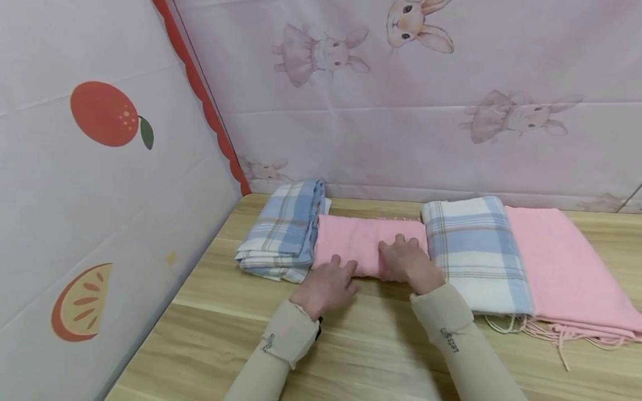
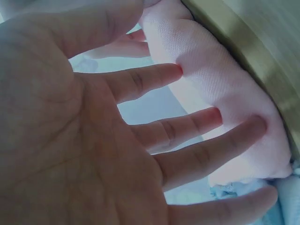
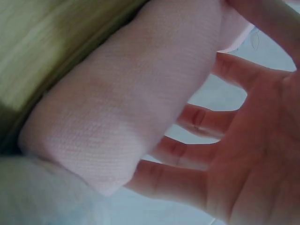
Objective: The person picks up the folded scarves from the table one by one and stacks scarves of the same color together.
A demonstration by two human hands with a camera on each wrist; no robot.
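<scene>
Between two plaid pieces lies a folded pink scarf (image 1: 361, 234), a compact bundle with a little fringe at its back edge. My left hand (image 1: 328, 287) reaches its near left corner; in the left wrist view the spread fingers (image 2: 201, 157) meet the pink fabric at their tips. On the bundle's right part rests my right hand (image 1: 406, 260). Its fingers, extended in the right wrist view, go behind the pink roll (image 3: 117, 98), which hides their tips. A folded blue-and-white plaid scarf (image 1: 283, 228) sits just left of the bundle.
A wider folded plaid scarf (image 1: 473, 250) adjoins the bundle on the right, with a larger pink scarf (image 1: 577, 267) beside it, fringe hanging toward me. All lie on a wood-grain table (image 1: 371, 345). A rabbit-print backdrop (image 1: 401, 139) stands behind and a fruit-print one (image 1: 165, 184) at left.
</scene>
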